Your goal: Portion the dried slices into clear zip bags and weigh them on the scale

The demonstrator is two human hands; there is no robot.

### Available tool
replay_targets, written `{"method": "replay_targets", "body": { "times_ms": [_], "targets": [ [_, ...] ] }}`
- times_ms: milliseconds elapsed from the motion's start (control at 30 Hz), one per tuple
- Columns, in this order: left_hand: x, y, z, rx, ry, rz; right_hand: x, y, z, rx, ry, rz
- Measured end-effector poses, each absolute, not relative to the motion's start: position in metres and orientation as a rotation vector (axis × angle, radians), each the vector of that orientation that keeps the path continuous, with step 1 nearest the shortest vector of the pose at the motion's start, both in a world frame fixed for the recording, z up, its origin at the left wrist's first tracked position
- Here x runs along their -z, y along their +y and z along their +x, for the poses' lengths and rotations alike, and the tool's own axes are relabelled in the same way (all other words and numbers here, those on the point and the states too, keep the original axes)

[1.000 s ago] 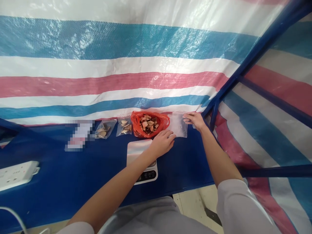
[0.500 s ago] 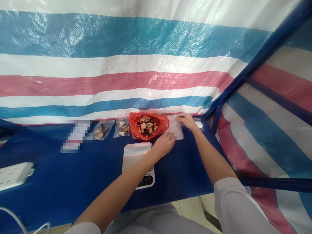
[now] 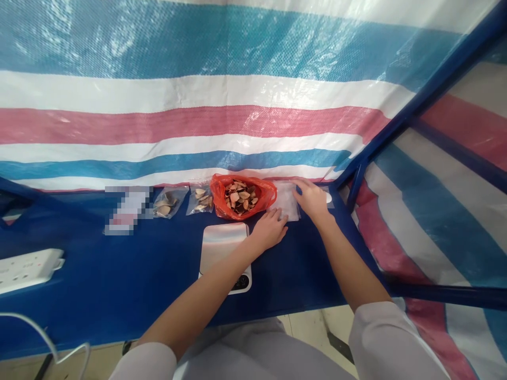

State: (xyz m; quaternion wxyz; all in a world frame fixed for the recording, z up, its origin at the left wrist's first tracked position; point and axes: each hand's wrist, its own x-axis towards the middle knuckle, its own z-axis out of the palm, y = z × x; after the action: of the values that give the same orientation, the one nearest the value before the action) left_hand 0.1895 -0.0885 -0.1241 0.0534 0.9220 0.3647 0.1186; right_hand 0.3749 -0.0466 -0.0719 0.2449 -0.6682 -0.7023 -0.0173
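Note:
A stack of clear plastic bags (image 3: 285, 195) lies flat at the back of the blue table. My left hand (image 3: 270, 230) rests at the near edge of these bags with its fingers stretched out. At their right side is my right hand (image 3: 311, 200), thumb and fingers apart, touching or just over the edge. Left of the bags stands an open red plastic bag (image 3: 227, 212) full of brown dried slices (image 3: 240, 197). A flat white kitchen scale (image 3: 224, 245) lies partly under my left forearm, with its dark control panel near me.
Two small clear bags of dried pieces, one (image 3: 200, 198) beside the red bag and another (image 3: 168, 202) farther left, lie near a blurred-out paper (image 3: 129, 211). A white power strip (image 3: 29, 270) is at far left. A white oval object (image 3: 329, 198) sits behind my right wrist. Striped sheeting (image 3: 198, 124) hangs behind.
My right hand has shifted slightly, its thumb and fingers now more spread at the bags' edge. My left hand stays by the near edge. The whole view has tilted a little.

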Motion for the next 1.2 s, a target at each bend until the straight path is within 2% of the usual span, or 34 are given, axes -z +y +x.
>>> {"method": "replay_targets", "body": {
  "times_ms": [200, 433, 933, 1200],
  "targets": [
    [0.127, -0.092, 0.192, -0.369, 1.127, 2.806, 0.103, -0.046, 0.366, 0.099, -2.312, -1.687],
    [0.132, -0.095, 0.183, -0.367, 1.106, 2.857, 0.127, -0.038, 0.374, 0.091, -2.416, -1.673],
    [0.135, -0.088, 0.187, -0.357, 1.179, 2.815, 0.13, -0.024, 0.376, 0.012, -2.49, -1.654],
    [0.122, -0.1, 0.185, -0.527, 1.161, 2.867, 0.122, -0.032, 0.379, 0.09, -2.464, -1.6]
  ]
}}
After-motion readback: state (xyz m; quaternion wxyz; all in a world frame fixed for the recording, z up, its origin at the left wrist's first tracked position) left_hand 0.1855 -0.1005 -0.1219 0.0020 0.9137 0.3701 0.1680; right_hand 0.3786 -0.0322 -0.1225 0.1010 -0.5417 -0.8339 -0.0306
